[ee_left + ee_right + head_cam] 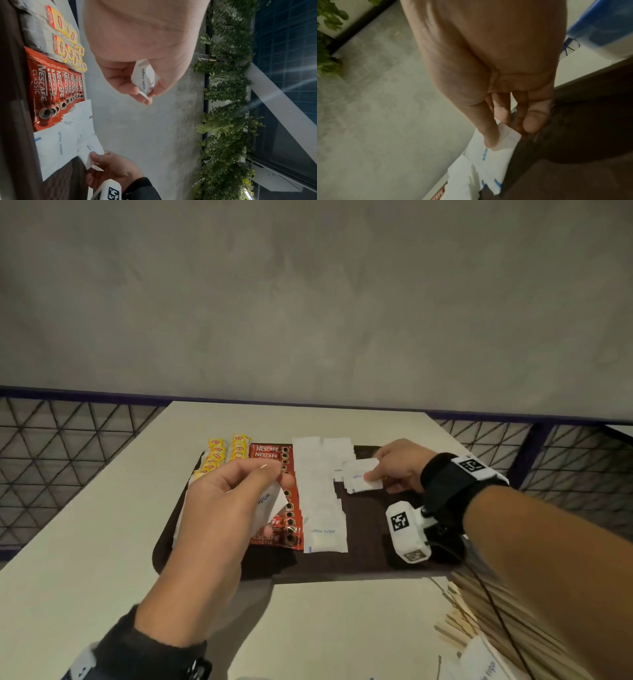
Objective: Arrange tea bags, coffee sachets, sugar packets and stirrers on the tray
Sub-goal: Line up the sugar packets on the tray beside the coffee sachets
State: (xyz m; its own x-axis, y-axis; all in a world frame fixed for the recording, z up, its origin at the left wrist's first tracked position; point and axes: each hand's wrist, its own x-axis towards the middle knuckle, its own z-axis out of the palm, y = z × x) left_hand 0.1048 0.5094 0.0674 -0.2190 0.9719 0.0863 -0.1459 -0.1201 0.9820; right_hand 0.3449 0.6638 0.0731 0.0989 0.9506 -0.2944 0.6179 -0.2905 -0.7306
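A dark brown tray (370, 546) lies on the pale table. On it run a row of yellow tea bags (224, 455), a red column of coffee sachets (284, 501) and a column of white sugar packets (322, 494). My left hand (219, 508) hovers over the tray's left half and pinches a white sugar packet (272, 503) (144, 79) between thumb and fingers. My right hand (397, 467) is at the tray's far right and pinches another sugar packet (361, 479) (489, 152) lying beside the sugar column. Wooden stirrers (459, 621) lie off the tray at the table's near right.
More sugar packets (486, 662) sit by the stirrers at the bottom right. A grey wall stands behind the table, with wire mesh fencing (68, 446) on both sides. Bare table (85, 542) stretches left of the tray.
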